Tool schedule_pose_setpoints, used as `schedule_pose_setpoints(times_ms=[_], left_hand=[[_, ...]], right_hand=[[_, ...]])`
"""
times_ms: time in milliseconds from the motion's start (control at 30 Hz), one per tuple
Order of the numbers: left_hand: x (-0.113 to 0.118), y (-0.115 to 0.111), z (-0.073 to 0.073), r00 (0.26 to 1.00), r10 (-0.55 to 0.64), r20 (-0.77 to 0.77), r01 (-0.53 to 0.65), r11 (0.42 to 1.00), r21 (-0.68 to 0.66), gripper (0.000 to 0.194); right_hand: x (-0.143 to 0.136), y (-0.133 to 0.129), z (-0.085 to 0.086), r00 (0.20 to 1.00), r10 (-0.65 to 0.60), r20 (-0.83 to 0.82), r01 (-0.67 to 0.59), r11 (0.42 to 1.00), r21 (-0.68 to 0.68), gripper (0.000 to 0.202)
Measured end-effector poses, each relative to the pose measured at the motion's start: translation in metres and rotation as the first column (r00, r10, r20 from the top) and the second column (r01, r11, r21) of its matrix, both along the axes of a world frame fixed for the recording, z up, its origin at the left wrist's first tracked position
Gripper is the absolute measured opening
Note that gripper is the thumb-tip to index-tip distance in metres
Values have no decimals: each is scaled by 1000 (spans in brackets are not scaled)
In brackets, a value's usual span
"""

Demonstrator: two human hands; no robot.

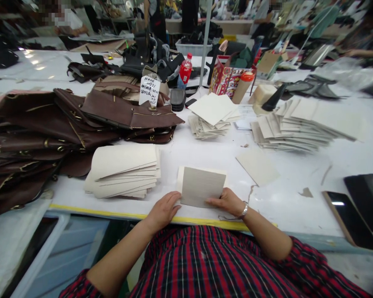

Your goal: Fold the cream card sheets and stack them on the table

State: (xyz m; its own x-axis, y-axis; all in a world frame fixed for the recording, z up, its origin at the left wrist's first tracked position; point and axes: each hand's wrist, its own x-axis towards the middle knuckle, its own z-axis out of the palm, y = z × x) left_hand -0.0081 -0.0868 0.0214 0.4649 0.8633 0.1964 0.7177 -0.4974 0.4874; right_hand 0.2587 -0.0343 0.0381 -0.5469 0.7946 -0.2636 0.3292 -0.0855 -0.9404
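Note:
A grey card (202, 187) lies over a cream sheet (180, 179) near the table's front edge. My right hand (228, 202) pinches the card's lower right corner, thumb on top. At the lower left corner, my left hand (164, 210) touches the edge with its fingertips, the thumb a little apart from the fingers. To the left is a fanned stack of cream sheets (124, 169). Beyond the card stands another pile of pale pieces (213, 109). One loose sheet (257, 166) lies to the right.
Brown leather bags (49, 124) cover the left side. A large fanned stack (295, 124) lies at the back right. A phone (351, 219) rests at the right front edge. Farther back are a red-capped bottle (185, 71), an orange-lidded cup (243, 87) and other people.

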Motion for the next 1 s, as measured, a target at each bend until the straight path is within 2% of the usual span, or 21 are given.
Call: schedule_pose_setpoints(times_ms=[133, 233, 400, 533, 700, 1000], left_hand=[[0, 1, 2, 1000, -18, 9, 18, 999, -29, 21], [-2, 0, 3, 999, -30, 41, 32, 999, -34, 20], [-9, -8, -2, 998, -35, 53, 35, 999, 14, 21], [-13, -13, -9, 997, -74, 16, 73, 993, 90, 25], [-15, -14, -12, 996, -83, -41, 86, 993, 78, 27], [-15, -17, -14, 996, -71, -59, 76, 994, 82, 29]], right_hand=[[2, 1, 2, 996, -64, -62, 60, 996, -62, 37], [-3, 4, 2, 996, -94, 1, 94, 992, -84, 38], [-11, 7, -1, 984, -151, 90, 155, 987, -33, 37], [-13, 8, 0, 984, -154, 89, 158, 987, -41, 36], [-14, 8, 2, 988, -144, 64, 148, 987, -67, 38], [-17, 7, 0, 981, -155, 121, 160, 986, -38, 35]])
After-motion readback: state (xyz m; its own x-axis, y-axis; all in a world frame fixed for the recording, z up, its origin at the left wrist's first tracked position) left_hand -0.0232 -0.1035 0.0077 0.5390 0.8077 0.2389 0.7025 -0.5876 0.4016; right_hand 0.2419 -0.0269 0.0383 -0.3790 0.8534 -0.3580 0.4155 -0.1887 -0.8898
